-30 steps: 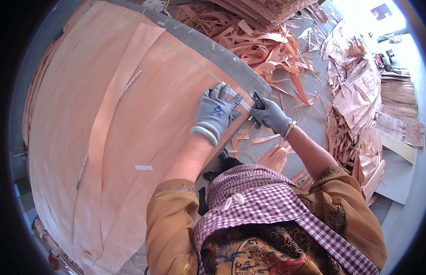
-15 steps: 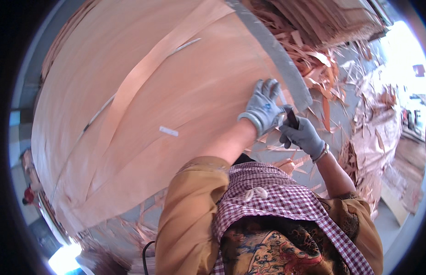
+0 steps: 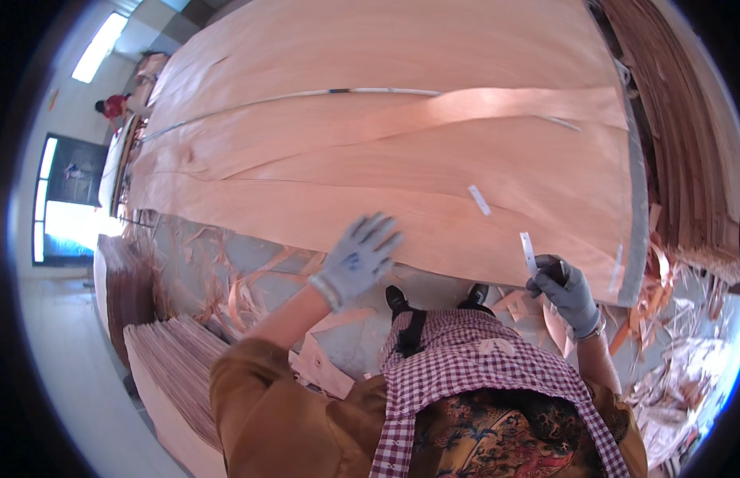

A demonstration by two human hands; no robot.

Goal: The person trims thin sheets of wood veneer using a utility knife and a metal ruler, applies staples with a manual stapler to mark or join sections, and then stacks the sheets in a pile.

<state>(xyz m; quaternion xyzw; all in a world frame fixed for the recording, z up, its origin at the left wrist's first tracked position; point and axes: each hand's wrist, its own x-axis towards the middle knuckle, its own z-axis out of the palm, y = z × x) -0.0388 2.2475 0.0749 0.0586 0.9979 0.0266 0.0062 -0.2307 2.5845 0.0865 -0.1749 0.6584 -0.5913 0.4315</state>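
Ideally, a thin white strip (image 3: 528,251) like this calls for a light pinch at one end, so it stays uncreased above the wood sheet (image 3: 418,215). The gloved right hand (image 3: 567,291) has its grip closed on the strip's lower end, near the sheet's front edge; a dark patch at its fingers is unclear. The gloved left hand (image 3: 359,253), fingers spread, holds nothing by that edge; contact is uncertain. A second white strip (image 3: 479,200) lies on the sheet.

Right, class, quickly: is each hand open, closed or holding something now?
Left hand: open, nothing seen in it.
Right hand: closed on a white strip; whether it holds anything else cannot be told.
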